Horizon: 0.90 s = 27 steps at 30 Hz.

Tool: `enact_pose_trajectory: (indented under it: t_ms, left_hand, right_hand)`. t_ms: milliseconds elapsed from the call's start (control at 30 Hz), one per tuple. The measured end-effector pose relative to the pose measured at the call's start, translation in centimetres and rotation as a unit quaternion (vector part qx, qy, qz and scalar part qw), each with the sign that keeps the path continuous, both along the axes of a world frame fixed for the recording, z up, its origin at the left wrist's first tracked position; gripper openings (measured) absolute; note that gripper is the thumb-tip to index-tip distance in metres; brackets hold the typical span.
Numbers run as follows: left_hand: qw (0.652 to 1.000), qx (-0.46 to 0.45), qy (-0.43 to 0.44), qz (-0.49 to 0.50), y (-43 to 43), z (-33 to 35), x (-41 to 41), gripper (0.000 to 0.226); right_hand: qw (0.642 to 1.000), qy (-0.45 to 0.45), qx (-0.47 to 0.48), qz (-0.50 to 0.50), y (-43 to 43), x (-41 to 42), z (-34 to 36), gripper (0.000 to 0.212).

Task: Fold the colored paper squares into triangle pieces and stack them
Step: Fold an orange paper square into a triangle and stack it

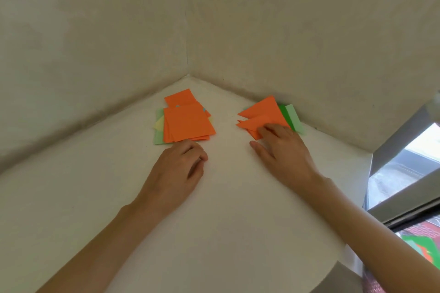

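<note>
Fingers [271, 129] of right hand [284, 150] press flat on orange triangles [260, 112] (left hand [181, 162] curls loosely beside squares [188, 121]).

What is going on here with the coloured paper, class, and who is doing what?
A person is working with bare hands on a white ledge in a wall corner. The right hand rests flat fingers on a pile of folded orange triangles, which lies on green pieces. The left hand, loosely curled, sits at the near edge of the stack of unfolded orange squares and holds nothing.
</note>
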<state>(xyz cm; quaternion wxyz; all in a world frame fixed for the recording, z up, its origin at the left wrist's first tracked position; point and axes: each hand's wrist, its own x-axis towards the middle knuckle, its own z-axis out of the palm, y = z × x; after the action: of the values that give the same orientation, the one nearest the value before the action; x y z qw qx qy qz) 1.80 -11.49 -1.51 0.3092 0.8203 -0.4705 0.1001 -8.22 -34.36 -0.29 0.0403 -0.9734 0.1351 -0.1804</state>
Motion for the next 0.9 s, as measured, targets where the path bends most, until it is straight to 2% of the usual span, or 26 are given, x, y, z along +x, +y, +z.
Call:
enact_pose_trajectory:
  t_ms: [133, 233, 333, 467, 567, 733, 800, 900]
  left_hand:
    - [1.000, 0.012, 0.004, 0.013, 1.9, 0.9, 0.4, 0.008]
    - [0.998, 0.031, 0.014, 0.049, 5.2, 1.3, 1.2, 0.034]
    - [0.995, 0.039, 0.013, 0.092, 8.5, 0.8, 1.9, 0.037]
    - [0.993, 0.038, 0.009, 0.112, 10.4, -0.1, 2.2, 0.031]
    - [0.993, 0.041, 0.006, 0.107, 10.4, -0.1, 2.0, 0.037]
    - [0.993, 0.039, 0.017, 0.108, 10.4, 0.0, 2.1, 0.039]
    - [0.993, 0.041, 0.021, 0.107, 10.4, 0.1, 2.1, 0.039]
    - [0.993, 0.036, 0.034, 0.104, 10.4, 0.1, 2.0, 0.037]
  right_hand:
    - [0.988, -0.149, 0.014, 0.041, 0.8, 0.2, 1.7, 0.036]
    - [0.977, -0.175, 0.031, 0.117, 3.6, 1.7, 2.4, 0.024]
    - [0.972, -0.112, 0.042, 0.200, 7.2, 4.4, 1.5, 0.028]
    - [0.979, 0.023, 0.068, 0.192, 9.1, 8.1, 0.4, 0.048]
    - [0.982, 0.029, 0.073, 0.174, 9.2, 9.1, 0.1, 0.042]
    - [0.972, -0.013, 0.046, 0.230, 9.3, 8.4, 0.5, 0.022]
    - [0.968, 0.022, 0.044, 0.245, 9.3, 8.2, 1.1, 0.024]
    - [0.964, 0.070, -0.016, 0.256, 8.8, 7.8, 0.4, 0.035]
